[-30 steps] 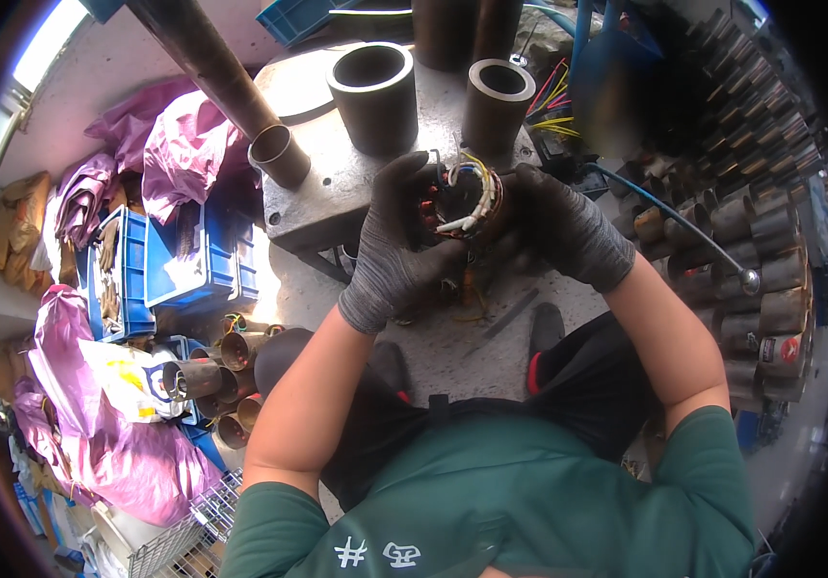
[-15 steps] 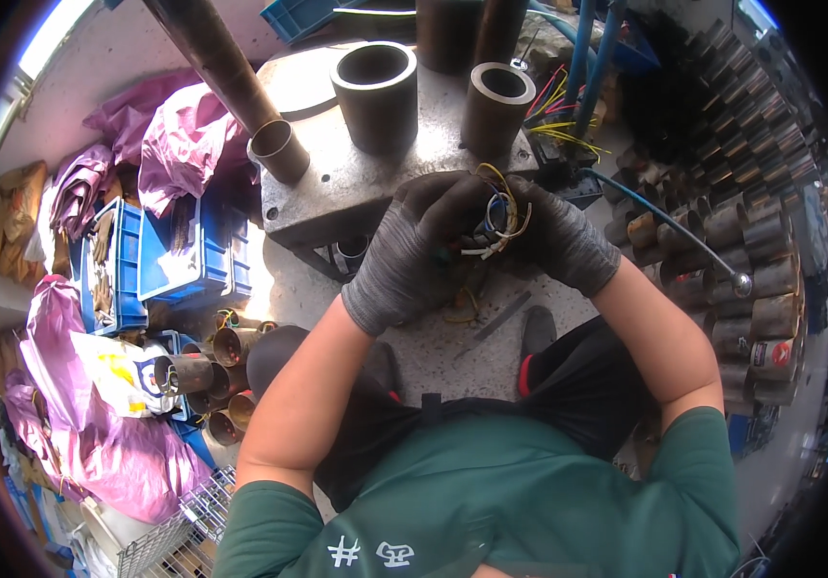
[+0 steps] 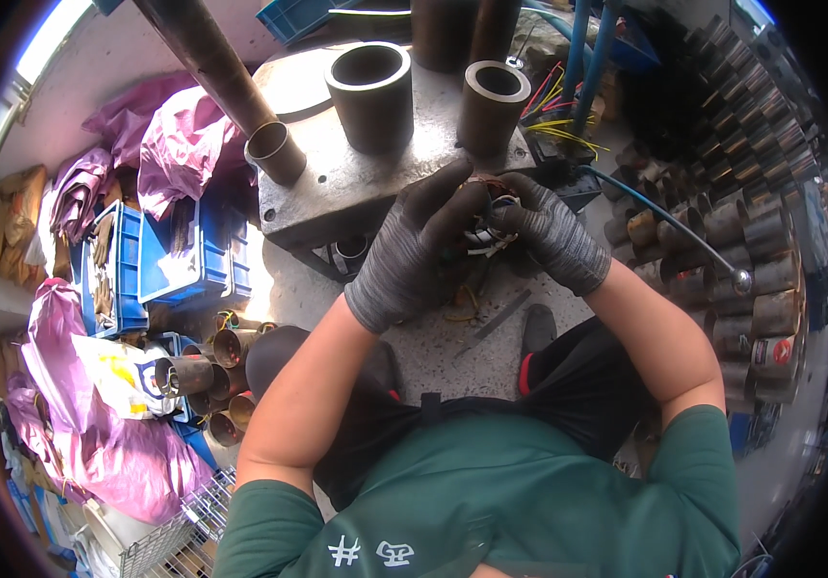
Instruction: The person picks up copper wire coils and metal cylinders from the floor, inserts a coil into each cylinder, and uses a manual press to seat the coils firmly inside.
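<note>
In front of the metal bench, my two hands in grey knitted gloves with dark palms close around a motor stator [image 3: 493, 191]. Its coppery winding shows between the fingers, and pale lead wires [image 3: 482, 241] curl out at the near side. My left hand [image 3: 410, 252] wraps the left side, thumb and fingers bent over the top. On the other side, my right hand [image 3: 558, 237] grips it with the fingertips pressed down at the wires. Most of the stator's body is hidden by the gloves.
On the bench [image 3: 298, 207] stand a thick-walled sleeve [image 3: 375, 111], a narrower sleeve [image 3: 491, 116] and a thin tube [image 3: 281, 154]. Metal cylinders [image 3: 770, 279] are stacked along the right. Blue crates [image 3: 178, 265] and pink sacks [image 3: 96, 424] fill the left. A dark strip [image 3: 500, 318] lies on the floor.
The loop of wires that stood up between my hands is now pressed down. My right hand's fingers have moved inward over it, while my left hand still holds the stator.
</note>
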`<state>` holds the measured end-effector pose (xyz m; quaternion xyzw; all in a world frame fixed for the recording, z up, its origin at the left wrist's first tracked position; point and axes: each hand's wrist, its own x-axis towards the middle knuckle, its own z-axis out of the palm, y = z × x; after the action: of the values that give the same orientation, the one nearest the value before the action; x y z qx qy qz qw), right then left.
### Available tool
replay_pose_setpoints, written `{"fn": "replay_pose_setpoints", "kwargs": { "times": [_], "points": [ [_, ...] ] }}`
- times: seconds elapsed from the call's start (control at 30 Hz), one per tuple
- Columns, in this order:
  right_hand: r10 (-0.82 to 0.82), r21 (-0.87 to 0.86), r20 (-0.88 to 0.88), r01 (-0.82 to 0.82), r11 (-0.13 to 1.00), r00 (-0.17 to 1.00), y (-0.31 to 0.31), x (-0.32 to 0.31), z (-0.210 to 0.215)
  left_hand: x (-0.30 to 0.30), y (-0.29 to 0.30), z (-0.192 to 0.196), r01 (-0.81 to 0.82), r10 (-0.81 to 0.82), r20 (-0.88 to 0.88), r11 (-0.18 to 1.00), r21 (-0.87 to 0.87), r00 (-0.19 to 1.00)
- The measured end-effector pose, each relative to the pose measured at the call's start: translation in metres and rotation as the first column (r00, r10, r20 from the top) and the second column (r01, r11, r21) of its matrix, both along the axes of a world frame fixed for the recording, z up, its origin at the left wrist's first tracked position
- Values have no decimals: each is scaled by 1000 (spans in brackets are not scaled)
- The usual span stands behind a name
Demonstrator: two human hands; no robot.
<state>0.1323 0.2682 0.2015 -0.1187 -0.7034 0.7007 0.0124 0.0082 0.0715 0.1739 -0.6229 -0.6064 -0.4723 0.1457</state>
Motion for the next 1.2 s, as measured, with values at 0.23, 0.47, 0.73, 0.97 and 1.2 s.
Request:
{"fn": "replay_pose_setpoints", "kwargs": {
  "times": [0.23,0.47,0.73,0.97,1.2],
  "points": [
    [-151,118,74,142,983,986,13,-12,-53,10,3,5,7,-7,101,1000,0,995],
    [-34,541,52,1,841,998,47,-2,-44,-11,-2,-20,-47,70,357,996,-74,932],
    [-240,903,302,-197,382,923,149,104,-65,-13,2,-36,-6,105,375,967,-256,921],
    [-667,821,547,-165,547,506,165,357,-213,4,13,-53,94,18,275,917,-387,961],
    [-542,617,764,-151,772,349,35,542,-246,19,-1,-57,245,-66,305,763,-598,950]
  ]
}}
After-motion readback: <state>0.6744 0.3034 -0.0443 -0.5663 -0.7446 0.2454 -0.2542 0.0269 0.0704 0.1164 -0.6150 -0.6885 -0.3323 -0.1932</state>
